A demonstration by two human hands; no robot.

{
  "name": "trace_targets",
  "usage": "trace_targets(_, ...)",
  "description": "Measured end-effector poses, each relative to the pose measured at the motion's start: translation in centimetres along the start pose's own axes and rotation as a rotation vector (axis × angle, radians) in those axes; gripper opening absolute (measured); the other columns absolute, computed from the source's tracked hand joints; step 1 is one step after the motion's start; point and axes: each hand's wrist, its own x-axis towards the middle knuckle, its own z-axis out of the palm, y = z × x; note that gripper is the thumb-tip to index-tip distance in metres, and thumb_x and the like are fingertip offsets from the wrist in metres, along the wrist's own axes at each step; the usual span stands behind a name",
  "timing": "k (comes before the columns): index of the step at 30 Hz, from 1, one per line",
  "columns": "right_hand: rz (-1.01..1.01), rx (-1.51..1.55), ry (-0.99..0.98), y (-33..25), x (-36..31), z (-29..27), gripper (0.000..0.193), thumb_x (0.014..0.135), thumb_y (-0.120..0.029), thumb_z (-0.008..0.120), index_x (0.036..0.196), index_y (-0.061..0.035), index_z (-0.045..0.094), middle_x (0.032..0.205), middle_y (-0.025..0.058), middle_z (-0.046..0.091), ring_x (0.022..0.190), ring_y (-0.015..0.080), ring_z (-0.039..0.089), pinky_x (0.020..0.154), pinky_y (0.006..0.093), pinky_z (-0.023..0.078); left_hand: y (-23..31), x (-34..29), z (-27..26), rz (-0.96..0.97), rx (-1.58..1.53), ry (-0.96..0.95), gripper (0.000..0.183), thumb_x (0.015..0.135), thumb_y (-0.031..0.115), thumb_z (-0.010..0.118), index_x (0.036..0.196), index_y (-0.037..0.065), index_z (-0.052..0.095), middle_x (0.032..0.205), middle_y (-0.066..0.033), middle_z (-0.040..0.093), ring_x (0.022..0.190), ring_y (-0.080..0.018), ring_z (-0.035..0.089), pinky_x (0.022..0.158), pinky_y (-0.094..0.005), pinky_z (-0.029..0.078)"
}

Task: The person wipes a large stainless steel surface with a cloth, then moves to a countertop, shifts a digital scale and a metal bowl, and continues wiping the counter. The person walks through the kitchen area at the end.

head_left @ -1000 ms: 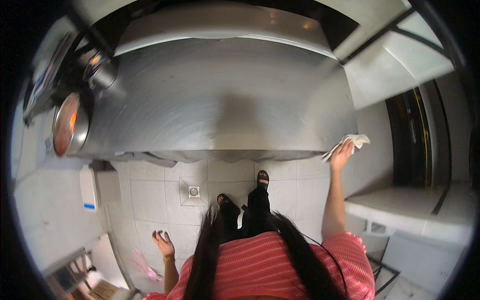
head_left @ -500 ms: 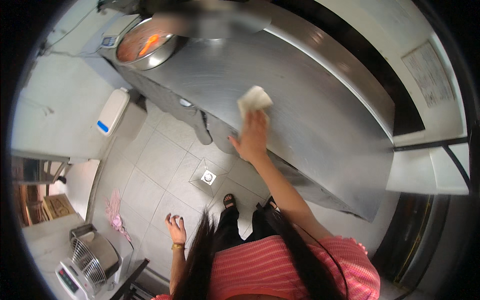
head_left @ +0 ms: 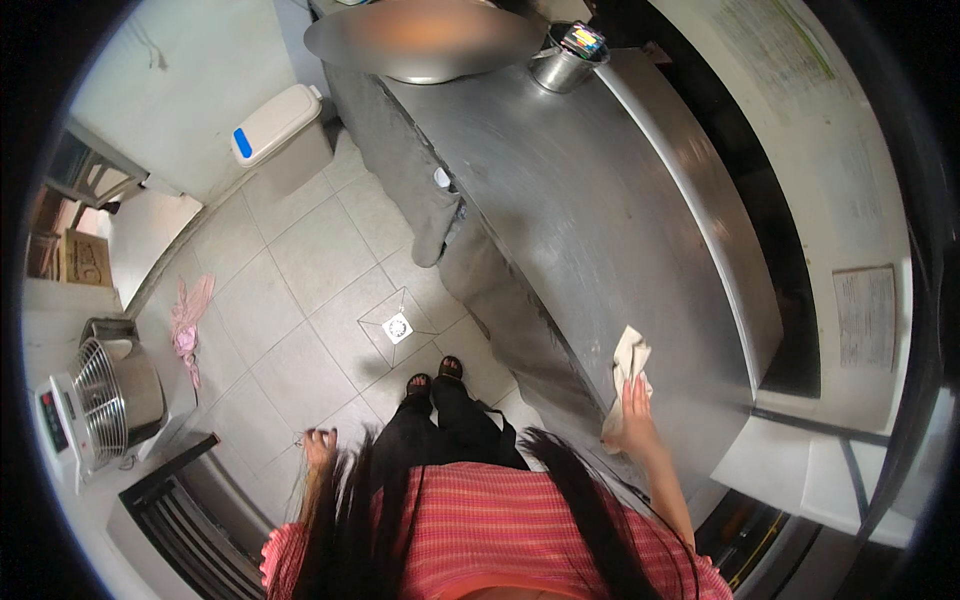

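Observation:
My right hand (head_left: 637,425) presses a cream-coloured cloth (head_left: 630,355) onto the steel worktop (head_left: 580,210), near its closest end. The fingers lie over the cloth, and part of it pokes out past the fingertips. Off to the lower left, my left hand (head_left: 320,446) hangs over the floor with nothing in it. Its fingers are loosely apart, and strands of hair partly cover that arm.
A metal pot (head_left: 565,68) stands at the worktop's far end beside a blurred round shape. Grey cloth (head_left: 480,285) hangs along the worktop's side. A lidded bin (head_left: 280,130) stands at the far left; a mixer-like machine (head_left: 120,395) is nearer. A drain (head_left: 397,328) sits in the tiled floor.
My right hand and the cloth have come nearer and to the right along the worktop. The view has turned, bringing the metal pot into sight. My left hand sits lower and further left.

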Motion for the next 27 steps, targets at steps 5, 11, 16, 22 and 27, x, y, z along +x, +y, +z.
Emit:
trace_targets(5, -0.140, -0.009, 0.279, -0.8, 1.8, 1.5, 0.118, 0.053, -0.022, 0.087, 0.142, 0.0028, 0.014, 0.146, 0.0317, 0.011, 0.137, 0.0461, 0.012, 0.111, 0.0519, 0.016, 9.1, 10.1, -2.2, 0.073, -0.195, 0.281, 0.027, 0.088, 0.025, 0.058, 0.103, 0.003, 0.057, 0.122, -0.0273, 0.044, 0.117, -0.0408, 0.041, 0.099, -0.0463, 0.035)
trace_targets(11, 0.004, -0.024, 0.544, -7.6, 11.7, 2.0, 0.105, 0.061, -0.021, 0.082, 0.141, 0.0040, 0.019, 0.145, 0.0306, 0.018, 0.134, 0.0474, 0.020, 0.110, 0.0529, 0.020, 17.9, 18.1, -7.2, 0.270, -0.268, 0.246, 0.025, 0.088, 0.024, 0.058, 0.103, 0.005, 0.056, 0.126, -0.0262, 0.042, 0.119, -0.0416, 0.040, 0.100, -0.0458, 0.034)
trace_targets(16, 0.034, -0.034, 0.631, -19.3, 25.6, -2.9, 0.087, 0.069, -0.028, 0.076, 0.137, 0.0037, 0.031, 0.145, 0.0294, 0.020, 0.134, 0.0451, 0.022, 0.110, 0.0504, 0.021, 19.4, 25.4, -12.0, 0.307, -0.499, 0.281, 0.023, 0.091, 0.020, 0.051, 0.104, 0.001, 0.055, 0.120, -0.0212, 0.047, 0.116, -0.0358, 0.044, 0.099, -0.0412, 0.036)
trace_targets(22, 0.006, -0.019, 0.700, -32.4, 41.0, -9.8, 0.077, 0.076, -0.028, 0.071, 0.135, 0.0050, 0.033, 0.145, 0.0287, 0.019, 0.134, 0.0434, 0.023, 0.111, 0.0488, 0.022, 30.2, 39.4, -26.0, 0.291, -1.097, 0.175, 0.045, 0.097, 0.037, 0.041, 0.121, -0.001, 0.048, 0.122, -0.0146, 0.054, 0.104, -0.0230, 0.058, 0.088, -0.0341, 0.045)
trace_targets(27, 0.017, -0.102, 0.791, -37.0, 48.2, -11.2, 0.079, 0.073, -0.026, 0.073, 0.134, 0.0049, 0.034, 0.143, 0.0288, 0.025, 0.133, 0.0431, 0.026, 0.110, 0.0483, 0.024, 42.5, 47.4, -37.0, 0.202, -1.348, -0.085, 0.060, 0.092, 0.044, 0.050, 0.128, -0.003, 0.043, 0.123, -0.0177, 0.052, 0.105, -0.0266, 0.058, 0.094, -0.0355, 0.046)
